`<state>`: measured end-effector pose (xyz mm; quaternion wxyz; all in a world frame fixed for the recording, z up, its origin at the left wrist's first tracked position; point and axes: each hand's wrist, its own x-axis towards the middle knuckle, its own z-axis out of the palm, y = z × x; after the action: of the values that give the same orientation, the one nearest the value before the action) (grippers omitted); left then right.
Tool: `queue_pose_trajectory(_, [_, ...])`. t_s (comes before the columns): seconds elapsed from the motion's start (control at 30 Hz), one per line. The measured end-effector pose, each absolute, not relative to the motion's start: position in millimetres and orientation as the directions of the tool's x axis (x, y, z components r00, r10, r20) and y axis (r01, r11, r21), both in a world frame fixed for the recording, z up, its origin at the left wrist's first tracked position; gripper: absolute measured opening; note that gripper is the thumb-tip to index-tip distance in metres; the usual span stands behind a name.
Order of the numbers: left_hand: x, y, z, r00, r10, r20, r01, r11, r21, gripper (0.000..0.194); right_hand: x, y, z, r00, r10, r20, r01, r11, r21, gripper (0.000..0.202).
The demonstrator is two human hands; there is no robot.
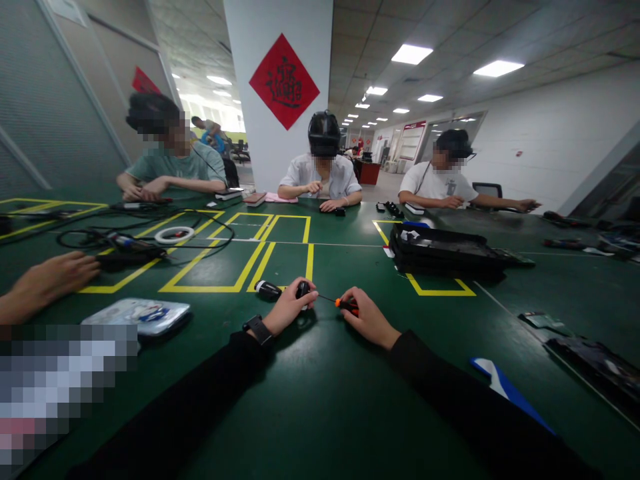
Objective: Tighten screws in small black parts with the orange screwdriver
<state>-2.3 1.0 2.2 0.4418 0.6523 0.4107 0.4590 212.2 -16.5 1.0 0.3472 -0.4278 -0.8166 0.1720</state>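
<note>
My left hand (290, 308), with a dark watch at the wrist, is closed around a small black object (303, 289) near the middle of the green table (320, 400). In my right hand (369, 319) is a screwdriver (347, 307) with an orange and black handle. Its thin shaft points left toward the black object; whether the tip touches it is too small to tell. A black and white cylindrical item (268, 289) lies just left of my left hand.
Stacked black trays (440, 250) stand at right, beyond my right hand. A blue and white item (510, 393) lies near my right sleeve. At left are a clear plastic package (143, 316), cables, a white ring (174, 235) and another person's hand (63, 277). Three people sit opposite.
</note>
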Motion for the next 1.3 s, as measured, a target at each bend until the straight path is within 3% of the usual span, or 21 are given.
queue_pose_trajectory(0.17, [-1.9,-1.1,4.3,0.234,0.947,0.221,0.120,-0.254,0.960,0.026,213.1,-12.4,0.1,-0.365,0.835,0.411,0.610,0.548,-0.572,0.018])
queue_pose_trajectory(0.43, [-1.0,-2.4,6.4,0.223,0.947,0.229,0.131,-0.262,0.956,0.026,211.1,-14.1,4.9,-0.494,0.772,0.400,0.574,0.635,-0.517,0.027])
queue_pose_trajectory(0.73, [-1.2,-1.1,5.4,0.202,0.955,0.216,0.079,-0.236,0.969,0.028,211.9,-17.6,4.4,-0.487,0.783,0.387,0.585,0.622,-0.521,0.010])
queue_pose_trajectory(0.93, [-0.3,-2.3,5.5,0.222,0.948,0.227,0.072,-0.248,0.966,0.028,212.7,-16.6,0.3,-0.432,0.817,0.381,0.594,0.576,-0.561,0.020])
queue_pose_trajectory(1.3, [-0.1,-3.2,6.9,0.213,0.950,0.230,0.105,-0.256,0.961,0.027,212.3,-14.5,3.2,-0.446,0.808,0.385,0.615,0.589,-0.524,0.015])
